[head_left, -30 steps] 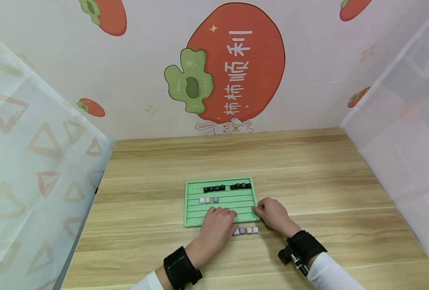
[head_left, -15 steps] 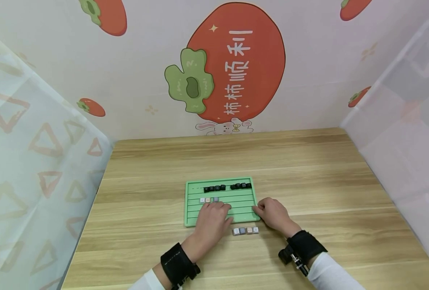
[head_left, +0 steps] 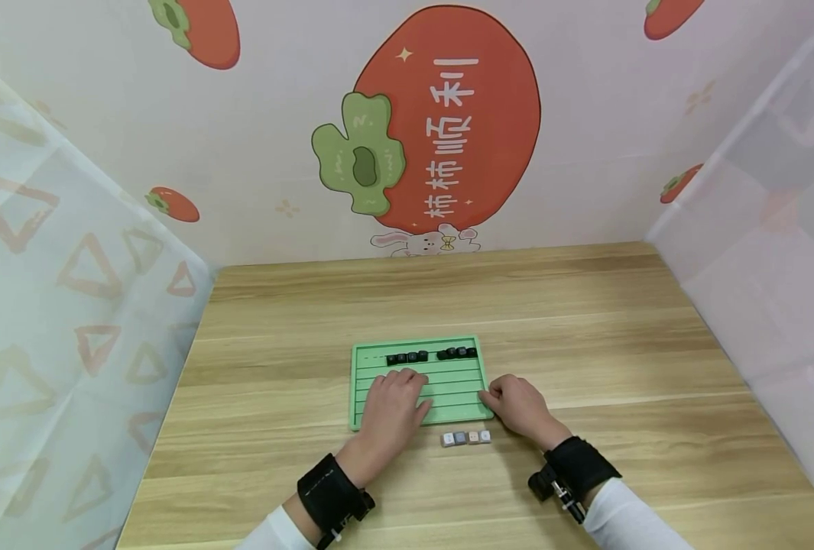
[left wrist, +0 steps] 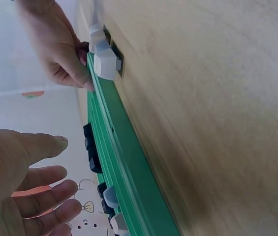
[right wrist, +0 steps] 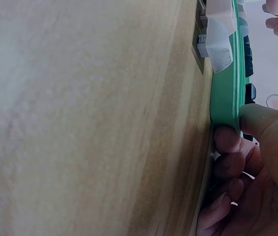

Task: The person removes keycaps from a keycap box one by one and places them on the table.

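A green ribbed tray (head_left: 458, 397) lies on the table, with two groups of black keycaps (head_left: 407, 357) along its far side. My left hand (head_left: 391, 405) is over the tray's left half. Its thumb and fingers are apart with nothing between them in the left wrist view. Light keycaps (left wrist: 110, 197) on the tray show in that view; in the head view the hand hides them. My right hand (head_left: 520, 409) pinches the tray's right edge near the front corner, thumb on top and fingers (right wrist: 227, 140) below. Several grey and white keycaps (head_left: 460, 438) sit just in front of the tray.
The wooden table (head_left: 296, 321) reaches back to a wall (head_left: 262, 153) printed with persimmons. White curtains hang on the left (head_left: 69, 305) and right (head_left: 778, 191). Each wrist wears a black strap (head_left: 334, 493) with a small camera.
My left hand has moved left and away from me, from the loose keycaps at the tray's front edge to over the light keycaps on it. My right hand stays on the tray's edge.
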Action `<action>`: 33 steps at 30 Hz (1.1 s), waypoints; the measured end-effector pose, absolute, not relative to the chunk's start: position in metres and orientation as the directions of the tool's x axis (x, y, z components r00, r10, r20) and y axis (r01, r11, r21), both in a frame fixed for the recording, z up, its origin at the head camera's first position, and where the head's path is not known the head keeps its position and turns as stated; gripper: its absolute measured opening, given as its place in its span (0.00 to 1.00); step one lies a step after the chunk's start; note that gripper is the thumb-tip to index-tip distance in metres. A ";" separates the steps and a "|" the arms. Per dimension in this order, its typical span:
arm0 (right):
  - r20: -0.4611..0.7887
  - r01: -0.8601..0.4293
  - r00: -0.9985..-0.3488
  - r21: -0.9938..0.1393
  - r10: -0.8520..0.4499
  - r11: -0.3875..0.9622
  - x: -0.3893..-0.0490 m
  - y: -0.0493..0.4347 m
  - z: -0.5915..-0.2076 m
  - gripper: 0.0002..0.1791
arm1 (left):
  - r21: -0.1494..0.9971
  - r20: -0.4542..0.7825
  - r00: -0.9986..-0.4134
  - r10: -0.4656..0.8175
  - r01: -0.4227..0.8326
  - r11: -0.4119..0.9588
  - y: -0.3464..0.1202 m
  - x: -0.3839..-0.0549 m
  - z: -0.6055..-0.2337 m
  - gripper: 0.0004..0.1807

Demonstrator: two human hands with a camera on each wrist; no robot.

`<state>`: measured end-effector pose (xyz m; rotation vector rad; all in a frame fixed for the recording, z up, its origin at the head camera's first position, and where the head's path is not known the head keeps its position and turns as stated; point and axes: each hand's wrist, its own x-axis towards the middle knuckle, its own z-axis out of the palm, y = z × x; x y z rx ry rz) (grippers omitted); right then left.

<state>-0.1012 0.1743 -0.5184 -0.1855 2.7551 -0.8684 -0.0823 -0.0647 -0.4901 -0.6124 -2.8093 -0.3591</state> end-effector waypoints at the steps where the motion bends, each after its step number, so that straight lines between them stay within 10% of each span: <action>1: -0.195 -0.047 -0.961 -0.578 -0.194 0.815 -0.101 0.174 -0.518 0.30 | 0.188 0.289 -0.883 0.369 0.431 0.883 -0.065 -0.083 -0.490 0.18; 33: -0.189 -0.054 -0.962 -0.574 -0.196 0.817 -0.101 0.174 -0.518 0.30 | 0.210 0.212 -0.933 0.289 0.333 0.919 -0.076 -0.108 -0.502 0.20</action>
